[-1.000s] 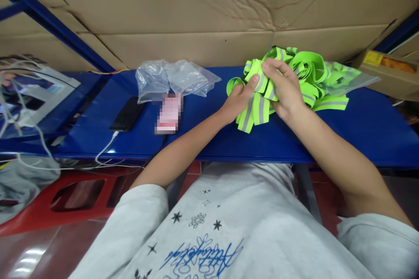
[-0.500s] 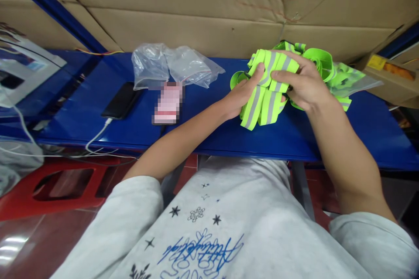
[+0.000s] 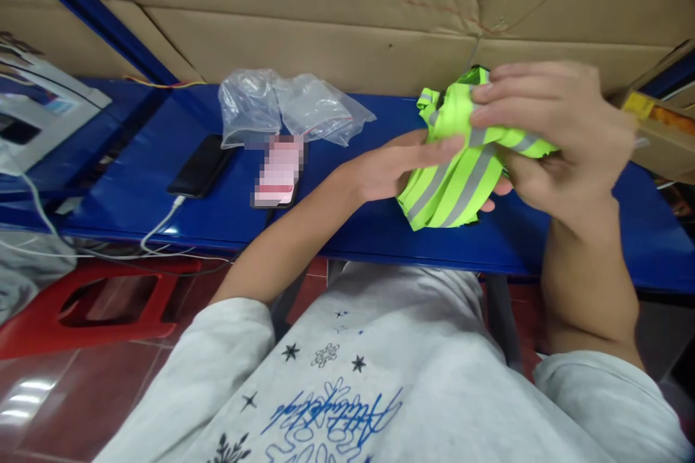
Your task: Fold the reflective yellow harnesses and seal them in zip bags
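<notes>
A folded bundle of neon-yellow reflective straps (image 3: 456, 192) with grey stripes is held above the right part of the blue table. My left hand (image 3: 405, 163) grips it from the left, thumb across the front and some fingertips showing beneath its right side. Over its upper right side is my right hand (image 3: 565, 126), slightly blurred, its fingers closed on the strap material. Part of the bundle and whatever lies behind my right hand are hidden.
Two clear plastic bags (image 3: 320, 107) lie at the back of the blue table (image 3: 124, 192). Left of my forearm are a phone with a pixelated screen (image 3: 279, 170) and a black phone (image 3: 200, 166) on a white cable. A cardboard box (image 3: 665, 148) stands far right, a red stool (image 3: 108, 304) lower left.
My right hand has turned and risen, and its fingers now come over the top of the straps. The bundle has shifted and looks more spread; my left hand keeps its hold.
</notes>
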